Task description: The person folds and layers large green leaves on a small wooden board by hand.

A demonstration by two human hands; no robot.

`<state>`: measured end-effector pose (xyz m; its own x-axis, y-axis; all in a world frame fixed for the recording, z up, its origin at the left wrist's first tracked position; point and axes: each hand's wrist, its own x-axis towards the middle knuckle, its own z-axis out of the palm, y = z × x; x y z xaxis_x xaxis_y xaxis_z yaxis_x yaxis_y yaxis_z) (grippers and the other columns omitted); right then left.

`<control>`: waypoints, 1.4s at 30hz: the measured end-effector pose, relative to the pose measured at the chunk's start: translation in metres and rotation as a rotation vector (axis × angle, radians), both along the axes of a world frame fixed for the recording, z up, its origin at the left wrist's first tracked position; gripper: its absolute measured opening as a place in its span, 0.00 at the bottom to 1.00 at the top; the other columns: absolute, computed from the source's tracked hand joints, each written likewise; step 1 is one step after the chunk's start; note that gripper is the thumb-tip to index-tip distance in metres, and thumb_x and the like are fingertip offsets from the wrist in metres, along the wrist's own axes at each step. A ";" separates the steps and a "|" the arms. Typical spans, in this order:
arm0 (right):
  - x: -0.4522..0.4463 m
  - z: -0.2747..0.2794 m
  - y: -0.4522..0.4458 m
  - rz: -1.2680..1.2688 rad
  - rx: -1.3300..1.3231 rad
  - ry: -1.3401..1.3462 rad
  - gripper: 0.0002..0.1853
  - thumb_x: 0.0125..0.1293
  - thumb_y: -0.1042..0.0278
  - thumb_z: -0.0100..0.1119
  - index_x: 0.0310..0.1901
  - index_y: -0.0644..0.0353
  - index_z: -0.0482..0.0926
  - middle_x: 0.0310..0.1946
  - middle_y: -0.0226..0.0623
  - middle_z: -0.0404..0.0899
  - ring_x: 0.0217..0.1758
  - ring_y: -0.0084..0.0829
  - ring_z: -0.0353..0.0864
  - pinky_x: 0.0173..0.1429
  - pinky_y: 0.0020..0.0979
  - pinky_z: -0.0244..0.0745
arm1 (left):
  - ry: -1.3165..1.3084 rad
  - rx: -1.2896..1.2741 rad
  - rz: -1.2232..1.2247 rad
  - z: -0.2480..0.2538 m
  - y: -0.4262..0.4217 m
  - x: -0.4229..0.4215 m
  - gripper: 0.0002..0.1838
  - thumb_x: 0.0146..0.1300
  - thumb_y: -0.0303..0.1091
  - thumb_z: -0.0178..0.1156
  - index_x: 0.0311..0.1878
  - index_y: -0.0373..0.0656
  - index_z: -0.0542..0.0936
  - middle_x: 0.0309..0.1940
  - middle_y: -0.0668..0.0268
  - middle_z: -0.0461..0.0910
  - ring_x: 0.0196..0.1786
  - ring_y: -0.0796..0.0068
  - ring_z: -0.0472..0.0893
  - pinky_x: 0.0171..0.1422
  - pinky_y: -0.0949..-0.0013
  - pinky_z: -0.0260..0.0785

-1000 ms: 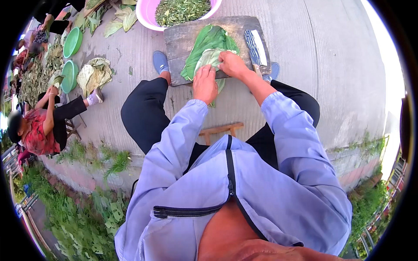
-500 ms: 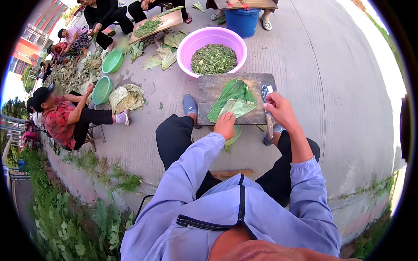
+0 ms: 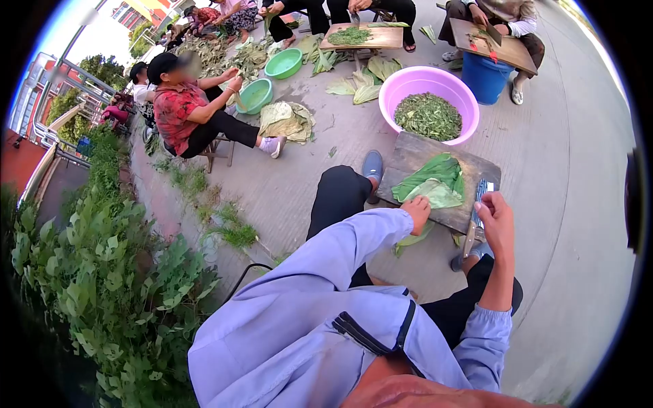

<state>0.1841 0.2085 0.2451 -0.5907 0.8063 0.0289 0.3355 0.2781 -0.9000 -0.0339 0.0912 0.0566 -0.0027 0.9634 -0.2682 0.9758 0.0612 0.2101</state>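
Observation:
A folded pile of large green leaves (image 3: 439, 178) lies on a worn wooden board (image 3: 422, 147) between my knees. My left hand (image 3: 416, 212) grips the leaves at the board's near edge, and a pale leaf end (image 3: 413, 239) hangs below it. At the right edge rests a knife (image 3: 471, 234), its patterned blade on the board and its wooden handle jutting past the edge. My right hand (image 3: 498, 216) hovers by the blade with thumb and fingers pinched together; whether anything is between them is hidden.
Beyond the board stands a pink basin (image 3: 469, 102) of chopped greens. A blue bucket (image 3: 484, 80) supports another person's board. A seated person in a red shirt (image 3: 178, 112) is at left, near green basins (image 3: 257, 97) and wilted leaves (image 3: 286, 121). Tall weeds (image 3: 115, 285) border the left.
My view has turned left, so the board and pink basin appear further right. My right hand's fingers have drawn together beside the knife. My left hand stays on the leaves.

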 end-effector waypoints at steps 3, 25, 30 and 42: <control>0.006 0.006 -0.004 0.006 -0.027 0.040 0.10 0.69 0.73 0.64 0.48 0.66 0.79 0.35 0.29 0.79 0.37 0.21 0.74 0.45 0.28 0.74 | 0.013 0.026 -0.015 -0.010 0.003 -0.001 0.46 0.46 0.37 0.71 0.72 0.33 0.69 0.75 0.48 0.64 0.78 0.49 0.63 0.73 0.45 0.68; 0.009 0.013 -0.014 0.064 -0.026 0.101 0.09 0.68 0.74 0.65 0.47 0.65 0.79 0.32 0.30 0.78 0.35 0.21 0.74 0.42 0.28 0.74 | -0.015 -0.116 -0.006 0.002 0.011 0.001 0.51 0.44 0.42 0.73 0.73 0.32 0.67 0.76 0.46 0.61 0.79 0.47 0.61 0.75 0.46 0.65; -0.003 0.004 -0.011 0.075 -0.023 -0.006 0.08 0.68 0.73 0.64 0.46 0.65 0.78 0.31 0.30 0.77 0.34 0.21 0.73 0.41 0.28 0.73 | -0.082 -0.106 -0.016 -0.003 0.007 -0.007 0.53 0.44 0.42 0.75 0.75 0.33 0.65 0.79 0.46 0.57 0.82 0.45 0.57 0.78 0.43 0.62; -0.040 -0.031 -0.008 0.131 -0.096 -0.187 0.08 0.67 0.74 0.65 0.43 0.66 0.78 0.30 0.29 0.77 0.34 0.21 0.73 0.41 0.29 0.73 | -0.132 -0.006 0.002 -0.014 0.000 -0.016 0.51 0.45 0.42 0.74 0.75 0.36 0.67 0.80 0.48 0.57 0.82 0.46 0.58 0.80 0.44 0.59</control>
